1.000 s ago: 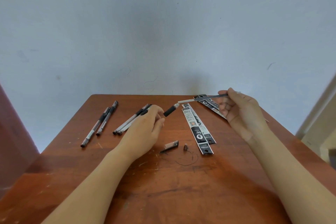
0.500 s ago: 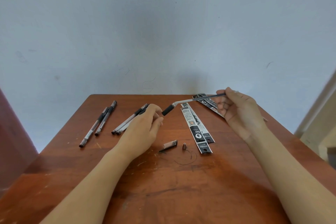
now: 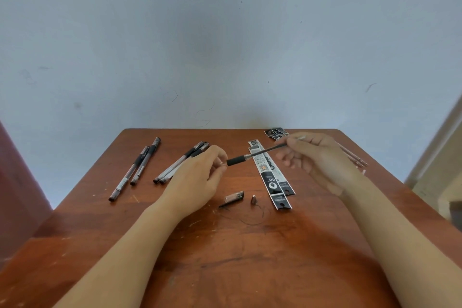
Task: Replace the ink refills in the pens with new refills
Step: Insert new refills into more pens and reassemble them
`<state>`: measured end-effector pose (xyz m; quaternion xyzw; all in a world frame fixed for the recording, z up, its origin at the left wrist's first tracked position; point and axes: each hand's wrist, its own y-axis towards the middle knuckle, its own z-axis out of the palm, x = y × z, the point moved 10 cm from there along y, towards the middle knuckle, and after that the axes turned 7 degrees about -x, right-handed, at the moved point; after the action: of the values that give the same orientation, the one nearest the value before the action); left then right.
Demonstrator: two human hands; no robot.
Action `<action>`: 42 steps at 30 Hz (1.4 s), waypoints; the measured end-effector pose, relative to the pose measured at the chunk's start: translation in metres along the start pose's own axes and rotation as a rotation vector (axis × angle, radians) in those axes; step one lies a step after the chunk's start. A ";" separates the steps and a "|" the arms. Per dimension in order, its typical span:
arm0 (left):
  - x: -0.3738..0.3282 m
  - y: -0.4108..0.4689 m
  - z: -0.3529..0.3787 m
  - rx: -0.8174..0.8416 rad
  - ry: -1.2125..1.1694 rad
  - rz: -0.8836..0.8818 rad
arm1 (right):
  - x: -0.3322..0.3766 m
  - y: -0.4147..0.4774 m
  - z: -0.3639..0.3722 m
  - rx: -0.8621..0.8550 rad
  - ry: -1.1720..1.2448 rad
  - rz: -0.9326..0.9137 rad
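Note:
My left hand [image 3: 197,177] grips a pen barrel [image 3: 235,160] above the table; only its black grip end and silver thread stick out past my fingers. A thin dark refill [image 3: 268,150] runs from that end up to my right hand [image 3: 317,157], which pinches its far part between thumb and fingers. Below the pen, a loose pen cap [image 3: 234,197] and a small metal tip cone [image 3: 253,199] lie on the wooden table [image 3: 250,257].
Two pens [image 3: 140,165] lie at the far left, and more pens [image 3: 181,161] lie partly under my left hand. Black-and-white refill packets [image 3: 272,177] lie mid-right, a torn packet [image 3: 275,132] at the back edge. Thin refills [image 3: 352,157] lie behind my right hand.
My right hand has moved left toward my left hand. Less of the refill shows between the hands, and the pen's grip end has dropped a little.

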<state>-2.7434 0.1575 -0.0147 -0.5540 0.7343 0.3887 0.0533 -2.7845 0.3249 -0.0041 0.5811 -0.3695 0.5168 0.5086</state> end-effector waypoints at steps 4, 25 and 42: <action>-0.002 -0.001 0.002 0.018 -0.020 0.004 | -0.014 -0.002 0.012 0.004 -0.210 0.039; -0.007 -0.005 0.016 0.161 0.048 0.051 | -0.014 -0.005 0.029 0.042 -0.425 -0.074; -0.008 -0.006 0.019 0.191 0.005 0.036 | -0.008 -0.003 0.021 -0.046 -0.350 -0.108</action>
<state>-2.7424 0.1751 -0.0267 -0.5342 0.7780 0.3161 0.0971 -2.7786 0.3045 -0.0112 0.6695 -0.4325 0.3710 0.4765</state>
